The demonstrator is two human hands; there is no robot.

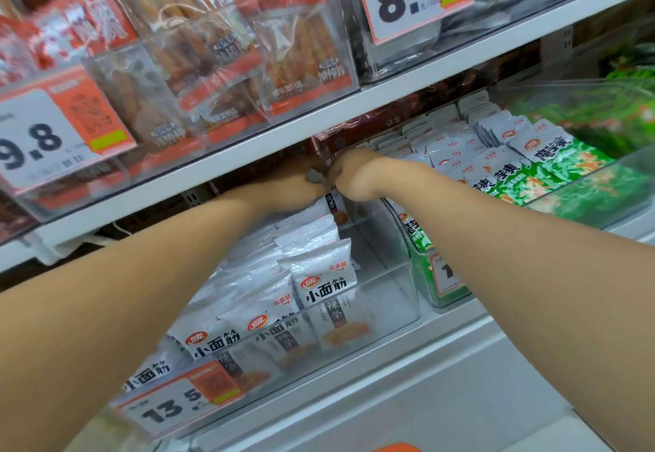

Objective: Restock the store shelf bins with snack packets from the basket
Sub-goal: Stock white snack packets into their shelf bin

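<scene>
Both my arms reach deep into a clear plastic bin [397,295] on the middle shelf. White snack packets [319,274] with black lettering stand in rows in its left half. My left hand [294,185] and my right hand [354,175] meet at the back of the bin, just under the upper shelf board. Their fingers are curled around the top of an upright white snack packet [333,205]. A small grey edge shows between the two hands. The fingertips are hidden.
The bin's right half holds no packets. A neighbouring bin [531,175] to the right holds green and white packets. The upper shelf [319,122] carries clear bins of red-brown snacks and price tags. An orange edge [397,448] shows at the bottom.
</scene>
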